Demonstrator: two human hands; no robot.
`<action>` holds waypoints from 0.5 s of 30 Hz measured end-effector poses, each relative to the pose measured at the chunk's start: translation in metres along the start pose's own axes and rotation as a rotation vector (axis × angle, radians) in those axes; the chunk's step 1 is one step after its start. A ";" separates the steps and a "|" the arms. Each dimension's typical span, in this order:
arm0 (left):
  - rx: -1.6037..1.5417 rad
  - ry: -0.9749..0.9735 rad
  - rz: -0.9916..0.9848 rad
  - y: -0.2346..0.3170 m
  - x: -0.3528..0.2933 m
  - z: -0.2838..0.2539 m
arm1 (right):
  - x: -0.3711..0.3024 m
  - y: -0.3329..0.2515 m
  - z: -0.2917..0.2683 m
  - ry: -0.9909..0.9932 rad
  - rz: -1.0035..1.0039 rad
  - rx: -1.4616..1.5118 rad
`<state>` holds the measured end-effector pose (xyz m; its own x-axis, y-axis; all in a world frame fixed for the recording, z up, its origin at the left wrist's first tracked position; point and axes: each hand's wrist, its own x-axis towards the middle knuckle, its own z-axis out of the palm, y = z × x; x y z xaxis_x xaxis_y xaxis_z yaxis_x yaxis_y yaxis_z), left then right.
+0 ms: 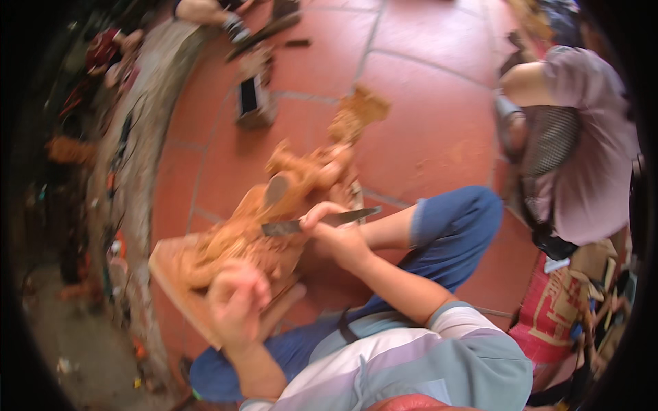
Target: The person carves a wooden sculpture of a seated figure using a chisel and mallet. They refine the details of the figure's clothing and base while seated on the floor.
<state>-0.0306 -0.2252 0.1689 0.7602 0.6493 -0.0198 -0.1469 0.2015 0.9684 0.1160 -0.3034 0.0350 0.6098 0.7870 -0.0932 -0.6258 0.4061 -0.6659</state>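
A reddish-brown carved wooden figure (pixel 301 171) leans away from me on its broad base (pixel 177 277), between my legs. My right hand (pixel 337 236) is closed around the middle of a flat grey metal blade (pixel 353 216). The blade lies roughly crosswise over the near side of the carving; one end is broad and the other narrows. Whether it is a chisel or a file cannot be told. My left hand (pixel 238 293) hovers over the lower carving near the base, fingers curled and smeared by motion. Whether anything is in that hand does not show.
Red tiles (pixel 432 116) cover the floor. Ahead stands a small box-like block (pixel 255 103) beside a dark mallet-shaped tool (pixel 267 31). A person in a mauve shirt (pixel 596 137) sits at the right, above a red printed sack (pixel 548 308). A raised ledge (pixel 137 144) runs along the left.
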 end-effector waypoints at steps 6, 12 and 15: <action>-0.516 -0.847 0.185 0.077 0.019 0.084 | -0.017 -0.021 -0.025 0.048 -0.005 0.141; -0.304 -0.935 0.275 0.106 0.000 0.090 | -0.044 -0.021 -0.033 0.098 0.040 0.152; -0.198 -0.926 0.328 0.123 -0.009 0.077 | -0.050 -0.018 -0.028 0.066 0.061 0.146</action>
<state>-0.0065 -0.2629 0.3070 0.8441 -0.1148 0.5238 -0.4763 0.2880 0.8308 0.1106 -0.3634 0.0307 0.5966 0.7816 -0.1819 -0.7234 0.4256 -0.5436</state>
